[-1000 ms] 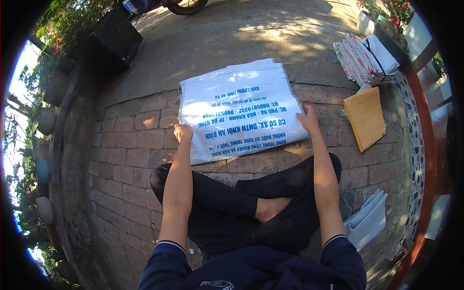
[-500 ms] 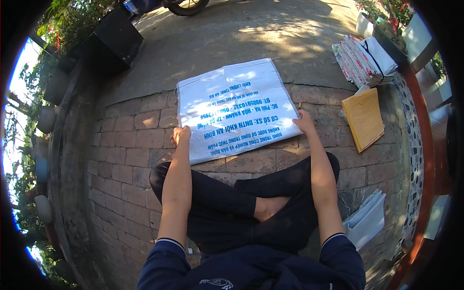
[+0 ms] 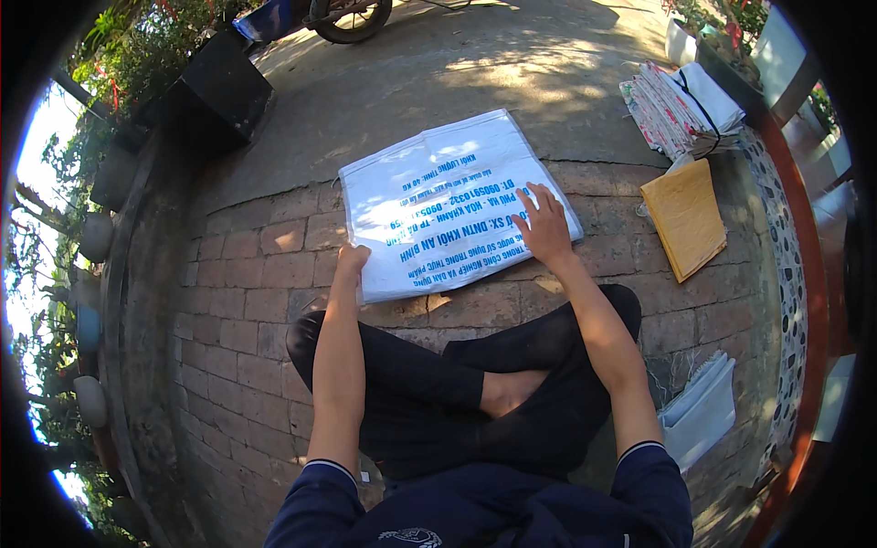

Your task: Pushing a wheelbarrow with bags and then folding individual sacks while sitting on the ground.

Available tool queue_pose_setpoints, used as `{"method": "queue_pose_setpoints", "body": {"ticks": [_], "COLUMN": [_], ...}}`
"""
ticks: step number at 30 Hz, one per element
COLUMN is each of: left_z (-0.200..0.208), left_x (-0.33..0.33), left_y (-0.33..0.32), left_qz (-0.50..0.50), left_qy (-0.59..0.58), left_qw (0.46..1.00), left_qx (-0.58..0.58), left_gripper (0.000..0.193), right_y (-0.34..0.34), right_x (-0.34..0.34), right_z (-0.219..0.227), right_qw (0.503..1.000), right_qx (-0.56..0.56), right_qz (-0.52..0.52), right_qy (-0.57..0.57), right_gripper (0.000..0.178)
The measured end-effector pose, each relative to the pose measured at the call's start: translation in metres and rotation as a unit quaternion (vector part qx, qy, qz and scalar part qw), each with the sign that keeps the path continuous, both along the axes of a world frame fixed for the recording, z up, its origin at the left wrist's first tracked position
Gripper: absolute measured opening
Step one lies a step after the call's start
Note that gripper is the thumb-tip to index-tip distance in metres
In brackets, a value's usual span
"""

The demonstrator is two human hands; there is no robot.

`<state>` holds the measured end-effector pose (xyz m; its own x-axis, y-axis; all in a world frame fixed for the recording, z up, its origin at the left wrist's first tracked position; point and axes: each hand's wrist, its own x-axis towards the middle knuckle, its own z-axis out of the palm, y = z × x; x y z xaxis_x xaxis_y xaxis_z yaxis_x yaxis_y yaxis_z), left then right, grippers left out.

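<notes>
A white woven sack (image 3: pixel 457 155) with blue print lies flat on the ground in front of my crossed legs, its lettering upside down to me. My left hand (image 3: pixel 353 259) pinches the sack's left edge near its lower corner. Over the right part of the sack, my right hand (image 3: pixel 545 228) is spread with fingers apart. It holds nothing; whether the fingertips touch the sack I cannot tell.
To the right lies a folded yellow sack (image 3: pixel 685 219). Behind it is a bundle of folded patterned sacks (image 3: pixel 671 114) with a black strap. A folded pale sack (image 3: pixel 699 411) with frayed threads lies by my right knee. A black planter (image 3: pixel 215 91) stands far left.
My right hand has let go of the sack's right edge and moved left over its surface, fingers spreading. My left hand stays at the left edge.
</notes>
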<state>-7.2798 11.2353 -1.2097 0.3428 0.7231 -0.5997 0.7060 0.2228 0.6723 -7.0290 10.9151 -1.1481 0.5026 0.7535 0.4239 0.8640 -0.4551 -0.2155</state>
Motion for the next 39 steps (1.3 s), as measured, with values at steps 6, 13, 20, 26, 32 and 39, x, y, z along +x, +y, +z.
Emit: {"method": "queue_pose_setpoints", "body": {"ticks": [6, 13, 20, 26, 32, 39], "left_z": [0.058, 0.081, 0.151, 0.122, 0.066, 0.032], "left_x": [0.012, 0.012, 0.037, 0.046, 0.057, 0.057], "left_y": [-0.029, -0.032, -0.094, -0.13, -0.162, -0.17], "left_qz": [0.024, 0.032, -0.132, -0.257, -0.41, -0.519], "left_qy": [-0.182, -0.263, -0.465, -0.342, -0.157, -0.03], "left_qw": [0.98, 0.957, 0.871, 0.903, 0.846, 0.814], "left_qx": [-0.072, -0.116, -0.09, 0.034, 0.304, 0.26], "left_gripper": [0.042, 0.043, 0.043, 0.043, 0.054, 0.052], "right_y": [0.025, 0.029, 0.047, 0.044, 0.03, -0.001], "right_x": [-0.105, -0.109, -0.143, -0.168, -0.179, -0.168], "right_z": [-0.042, -0.041, -0.043, -0.063, -0.071, -0.04], "right_qw": [0.966, 0.949, 0.896, 0.567, 0.354, 0.43], "right_qx": [-0.157, -0.232, 0.122, 0.246, 0.319, 0.159], "right_qz": [0.162, 0.125, 0.032, -0.116, -0.114, -0.223], "right_qy": [0.125, 0.172, 0.425, 0.777, 0.872, 0.86], "right_gripper": [0.095, 0.097, 0.056, 0.051, 0.051, 0.037]}}
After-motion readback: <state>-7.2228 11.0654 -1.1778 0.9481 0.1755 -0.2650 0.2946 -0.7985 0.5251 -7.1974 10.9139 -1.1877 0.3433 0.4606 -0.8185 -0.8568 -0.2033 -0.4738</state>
